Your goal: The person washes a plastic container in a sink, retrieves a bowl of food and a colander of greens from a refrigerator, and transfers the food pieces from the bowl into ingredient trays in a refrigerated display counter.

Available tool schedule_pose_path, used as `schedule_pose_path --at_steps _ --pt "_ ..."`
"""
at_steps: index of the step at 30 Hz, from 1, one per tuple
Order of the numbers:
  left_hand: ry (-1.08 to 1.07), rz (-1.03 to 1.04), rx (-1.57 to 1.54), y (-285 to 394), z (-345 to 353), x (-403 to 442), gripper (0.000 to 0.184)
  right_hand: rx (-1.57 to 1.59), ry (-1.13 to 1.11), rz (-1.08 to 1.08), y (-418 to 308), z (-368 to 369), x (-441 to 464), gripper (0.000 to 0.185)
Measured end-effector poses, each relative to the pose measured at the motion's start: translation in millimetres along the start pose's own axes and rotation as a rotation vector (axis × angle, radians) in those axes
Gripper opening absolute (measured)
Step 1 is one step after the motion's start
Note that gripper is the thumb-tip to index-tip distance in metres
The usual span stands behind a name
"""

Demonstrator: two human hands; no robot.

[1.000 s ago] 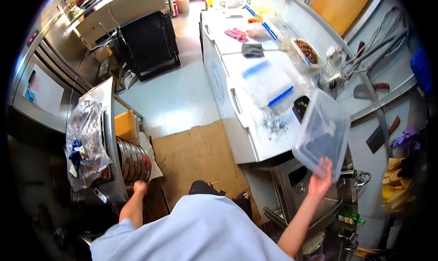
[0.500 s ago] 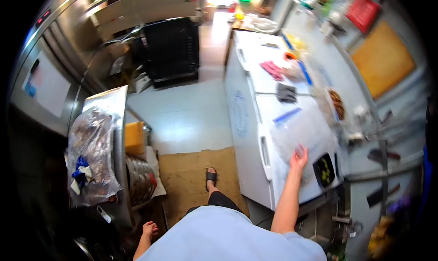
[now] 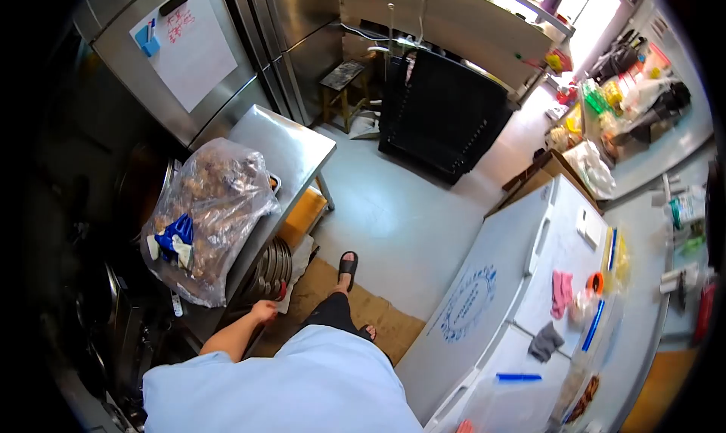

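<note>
My left hand [image 3: 265, 310] hangs beside the stacked round metal pans [image 3: 274, 270] under the steel table [image 3: 283, 142], its fingers curled in with nothing visible in them. On that table lies a clear plastic bag [image 3: 215, 198] over brown contents, with a blue-and-white glove [image 3: 175, 238] on top. Only a sliver of my right hand [image 3: 464, 427] shows at the bottom edge, by a clear plastic lidded box [image 3: 514, 404] on the white freezer [image 3: 484, 289]; its grip is hidden. Further back on the freezer are a grey cloth [image 3: 544, 343] and a pink cloth [image 3: 561, 294].
Ahead stands a black crate-like object [image 3: 446, 115], with a small wooden stool [image 3: 344, 85] to its left. Steel refrigerator doors [image 3: 302, 24] rise behind the table. Brown cardboard [image 3: 386, 312] covers the floor near my feet. A cardboard box [image 3: 529, 180] stands behind the freezer.
The view has swung left towards the steel table. My right hand, earlier holding a clear container and then reaching over the freezer, is now almost out of view. My feet have moved forward.
</note>
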State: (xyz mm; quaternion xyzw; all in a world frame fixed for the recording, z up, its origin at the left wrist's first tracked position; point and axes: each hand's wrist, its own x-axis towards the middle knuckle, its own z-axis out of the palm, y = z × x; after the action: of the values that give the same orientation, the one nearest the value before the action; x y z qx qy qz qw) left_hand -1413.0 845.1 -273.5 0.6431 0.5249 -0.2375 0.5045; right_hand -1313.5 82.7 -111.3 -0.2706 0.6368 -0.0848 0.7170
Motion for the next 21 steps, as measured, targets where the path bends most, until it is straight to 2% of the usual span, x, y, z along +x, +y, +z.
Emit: schedule_pose_path --at_steps 2,4,5,7,8,9,10,12,14,16,18,19,20,21 --pt "-0.078 0.034 -0.040 65 12 62 0.027 -0.180 -0.032 -0.022 36 73 -4 0.063" --pt "-0.106 0.142 0.045 172 13 83 0.029 -0.352 -0.084 -0.034 71 149 -7 0.061" --pt "-0.096 0.430 0.263 191 17 144 0.032 -0.450 -0.106 -0.054 86 184 -11 0.060" --pt "-0.052 0.553 0.317 288 14 176 0.034 -0.636 -0.157 -0.079 112 251 -19 0.057" --pt "-0.139 0.455 0.221 338 10 190 0.035 -0.713 -0.181 -0.094 123 283 -24 0.056" --pt "-0.103 0.435 0.159 396 0 176 0.035 -0.778 -0.205 -0.106 131 314 -28 0.055" --pt "-0.128 0.511 0.232 434 -2 206 0.037 -0.839 -0.222 -0.123 136 341 -31 0.054" --pt "0.126 0.694 0.383 505 -6 227 0.039 -0.937 -0.257 -0.150 141 389 -36 0.051" --pt "0.138 0.644 0.366 573 -12 243 0.045 -1.017 -0.272 -0.167 144 434 -34 0.049" --pt "0.160 0.595 0.336 624 -14 266 0.051 -1.085 -0.275 -0.177 141 479 -25 0.046" --pt "0.209 0.719 0.044 654 -13 292 0.065 -1.167 -0.291 -0.181 138 534 -7 0.044" --pt "0.198 0.858 0.011 667 -14 294 0.076 -1.213 -0.306 -0.182 135 566 6 0.043" --pt "0.244 0.843 -0.017 681 -26 299 0.076 -1.268 -0.328 -0.184 133 603 20 0.042" --pt "0.185 0.705 -0.099 693 -39 295 0.075 -1.322 -0.359 -0.194 129 642 37 0.040"
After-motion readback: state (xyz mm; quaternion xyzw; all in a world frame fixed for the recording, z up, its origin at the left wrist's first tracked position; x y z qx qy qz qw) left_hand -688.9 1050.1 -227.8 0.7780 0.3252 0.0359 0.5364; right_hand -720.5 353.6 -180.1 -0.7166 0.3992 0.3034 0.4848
